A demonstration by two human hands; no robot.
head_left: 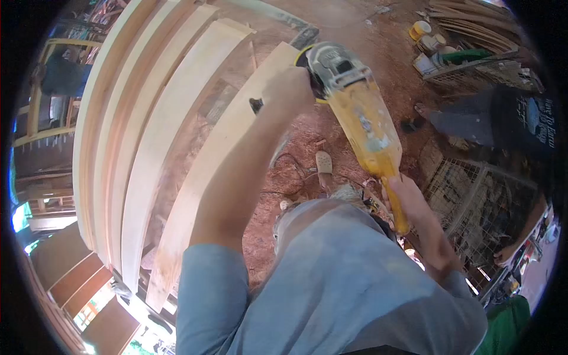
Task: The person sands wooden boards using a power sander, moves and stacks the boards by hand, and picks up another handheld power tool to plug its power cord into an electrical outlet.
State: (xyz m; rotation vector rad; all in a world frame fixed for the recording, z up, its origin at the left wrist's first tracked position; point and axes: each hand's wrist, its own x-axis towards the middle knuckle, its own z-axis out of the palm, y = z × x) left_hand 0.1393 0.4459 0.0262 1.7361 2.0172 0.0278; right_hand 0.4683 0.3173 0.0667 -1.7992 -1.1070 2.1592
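Observation:
A yellow angle grinder (364, 121) with a grey gear head and a yellow-edged disc slants across the upper middle. My left hand (290, 89) is closed beside its head, over the nearest curved plank; the part it grips is hidden by the fingers. At the rear handle, my right hand (403, 194) is wrapped round the yellow grip. The disc end lies at the far end of the curved wooden plank (216, 145), which has a dark hole in it. Whether disc and wood touch cannot be made out.
More curved planks (168, 112) stand side by side to the left. On the right are a person in dark clothes (503, 118), a wire-mesh crate (473, 198) and several buckets (420, 29). A cable (290, 157) and wood shavings lie on the reddish floor near my shoe (323, 163).

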